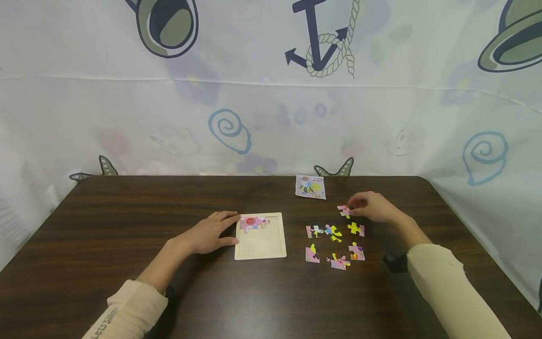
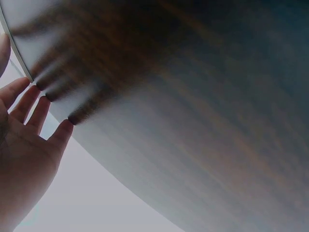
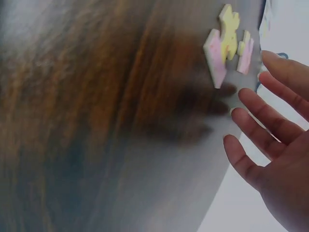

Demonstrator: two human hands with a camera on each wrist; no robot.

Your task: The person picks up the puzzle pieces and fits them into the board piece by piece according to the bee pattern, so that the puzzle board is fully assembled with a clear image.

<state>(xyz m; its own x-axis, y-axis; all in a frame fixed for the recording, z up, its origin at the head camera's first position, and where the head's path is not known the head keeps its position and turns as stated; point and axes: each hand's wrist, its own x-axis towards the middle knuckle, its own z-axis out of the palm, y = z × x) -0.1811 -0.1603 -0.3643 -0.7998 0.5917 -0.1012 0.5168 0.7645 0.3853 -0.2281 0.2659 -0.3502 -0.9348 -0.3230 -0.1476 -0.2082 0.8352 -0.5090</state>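
Observation:
A light wooden puzzle tray [image 1: 260, 254] lies on the table with one pink puzzle piece [image 1: 253, 222] in its upper left corner. My left hand [image 1: 207, 233] rests at the tray's left edge, fingers spread and touching the rim; the left wrist view shows the fingertips [image 2: 34, 87] along that edge. Over the right part of the table, my right hand [image 1: 371, 206] has its thumb and forefinger beside a pink puzzle piece [image 1: 344, 211]. In the right wrist view, the fingers are extended and a small gap separates them from that piece [image 3: 245, 54].
Several loose pieces lie between tray and right hand, among them a yellow-and-pink one [image 1: 355, 229], a blue-and-yellow one [image 1: 333, 233] and a bottom one [image 1: 338, 261]. A bee picture card [image 1: 310, 187] lies near the back edge of the dark table [image 1: 169, 197]. Behind hangs a patterned cloth [image 1: 271, 103].

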